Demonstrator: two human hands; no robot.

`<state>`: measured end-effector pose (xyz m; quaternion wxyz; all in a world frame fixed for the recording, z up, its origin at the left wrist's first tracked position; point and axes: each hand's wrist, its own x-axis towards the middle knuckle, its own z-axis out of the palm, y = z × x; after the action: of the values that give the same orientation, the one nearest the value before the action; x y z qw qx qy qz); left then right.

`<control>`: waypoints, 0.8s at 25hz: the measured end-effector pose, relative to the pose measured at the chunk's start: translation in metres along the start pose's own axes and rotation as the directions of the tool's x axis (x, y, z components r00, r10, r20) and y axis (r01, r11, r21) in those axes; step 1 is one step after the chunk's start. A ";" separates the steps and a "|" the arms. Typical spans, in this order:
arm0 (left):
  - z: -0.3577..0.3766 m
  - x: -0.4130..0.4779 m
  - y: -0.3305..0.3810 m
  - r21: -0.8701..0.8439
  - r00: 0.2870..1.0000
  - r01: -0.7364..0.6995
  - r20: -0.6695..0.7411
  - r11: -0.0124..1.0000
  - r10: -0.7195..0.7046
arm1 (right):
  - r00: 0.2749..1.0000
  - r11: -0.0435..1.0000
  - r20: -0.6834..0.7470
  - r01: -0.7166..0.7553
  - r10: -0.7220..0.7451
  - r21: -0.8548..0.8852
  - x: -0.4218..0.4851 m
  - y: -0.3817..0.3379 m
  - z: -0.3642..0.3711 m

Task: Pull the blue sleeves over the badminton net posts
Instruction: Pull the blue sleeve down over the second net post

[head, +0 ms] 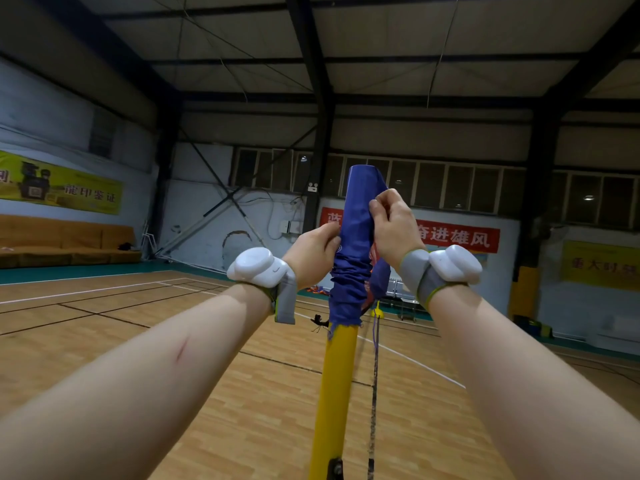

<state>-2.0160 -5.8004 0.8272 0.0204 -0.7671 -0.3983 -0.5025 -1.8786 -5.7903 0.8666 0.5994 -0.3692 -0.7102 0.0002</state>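
blue sleeve [356, 237] is sitting over the top of the upright yellow post [337, 382], bunching above bare post below the fingers, while the left hand [313, 258] and higher right hand [393, 223] are pinching its opposite sides, so the pull is probably heading straight down.

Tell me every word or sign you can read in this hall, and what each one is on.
"龍印鉴证": yellow banner on the left wall; its smaller print is blurred.
"奋进雄风": red banner on the back wall; its beginning is mostly hidden behind the blue sleeve.
Yellow sign on the right wall: large characters, too blurred to read.
Print on the blue sleeve: crumpled, unreadable.
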 end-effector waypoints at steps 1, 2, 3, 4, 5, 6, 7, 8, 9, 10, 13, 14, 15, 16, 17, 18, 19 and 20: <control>-0.003 0.003 0.002 -0.010 1.000 0.020 0.018 1.000 -0.020 | 1.000 1.000 0.004 0.015 -0.015 -0.014 0.001 0.000 -0.002; -0.006 0.007 0.004 -0.026 0.999 0.039 0.028 0.999 -0.038 | 1.000 1.000 0.008 0.023 -0.023 -0.021 0.001 0.000 -0.003; -0.009 0.013 0.006 -0.052 0.999 0.050 0.019 0.997 -0.049 | 1.000 0.999 0.012 0.026 -0.026 -0.018 0.001 0.001 -0.005; -0.012 0.020 0.009 -0.085 0.999 0.053 -0.006 0.995 -0.054 | 1.000 1.000 0.012 0.029 -0.029 -0.010 0.001 0.002 -0.006; -0.014 0.028 0.012 -0.116 0.998 0.051 -0.036 0.992 -0.055 | 0.999 0.999 0.012 0.032 -0.032 -0.001 0.000 0.003 -0.006; -0.016 0.035 0.016 -0.137 0.997 0.048 -0.058 0.989 -0.056 | 0.999 0.999 0.013 0.035 -0.035 0.003 0.000 0.004 -0.006; -0.017 0.040 0.020 -0.137 0.996 0.044 -0.069 0.990 -0.054 | 0.999 0.999 0.013 0.040 -0.040 0.006 -0.001 0.004 -0.006; -0.015 0.045 0.023 -0.112 0.996 0.040 -0.076 0.993 -0.048 | 0.999 0.999 0.011 0.046 -0.046 0.006 -0.001 0.005 -0.007; -0.013 0.048 0.025 -0.075 0.995 0.032 -0.091 0.997 -0.039 | 0.999 0.999 0.007 0.054 -0.054 0.007 -0.001 0.005 -0.008; -0.010 0.050 0.026 -0.043 0.992 0.023 -0.120 0.999 -0.028 | 0.998 0.998 0.000 0.059 -0.059 0.010 -0.002 0.005 -0.008; 0.002 0.050 0.022 -0.040 0.966 0.005 -0.258 0.999 -0.015 | 0.998 0.998 -0.013 0.054 -0.054 0.029 -0.003 0.008 -0.007; 0.005 0.051 0.021 -0.050 0.955 -0.005 -0.296 0.999 -0.010 | 0.999 0.998 -0.010 0.048 -0.048 0.036 -0.003 0.009 -0.006; 0.007 0.050 0.020 -0.052 0.947 -0.017 -0.322 0.998 0.000 | 0.999 0.998 -0.006 0.045 -0.045 0.045 -0.004 0.011 -0.006; 0.009 0.050 0.020 -0.049 0.941 -0.031 -0.338 0.998 0.012 | 0.999 0.997 -0.001 0.046 -0.046 0.055 -0.004 0.011 -0.006; 0.009 0.049 0.021 -0.042 0.938 -0.043 -0.347 0.998 0.025 | 0.999 0.997 0.000 0.052 -0.052 0.061 -0.005 0.012 -0.006; 0.010 0.048 0.019 -0.033 0.938 -0.051 -0.346 0.998 0.036 | 0.998 0.996 0.000 0.057 -0.057 0.063 -0.006 0.013 -0.006; 0.010 0.046 0.018 -0.021 0.939 -0.055 -0.342 0.998 0.044 | 0.998 0.996 -0.001 0.062 -0.062 0.063 -0.008 0.014 -0.005; 0.010 0.044 0.016 -0.007 0.940 -0.056 -0.336 0.998 0.050 | 0.998 0.996 -0.001 0.068 -0.068 0.059 -0.011 0.015 -0.003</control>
<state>-1.9911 -5.7811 0.8624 0.0952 -0.6808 -0.3640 -0.6284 -1.8678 -5.7869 0.8517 0.6095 -0.3271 -0.7222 0.0009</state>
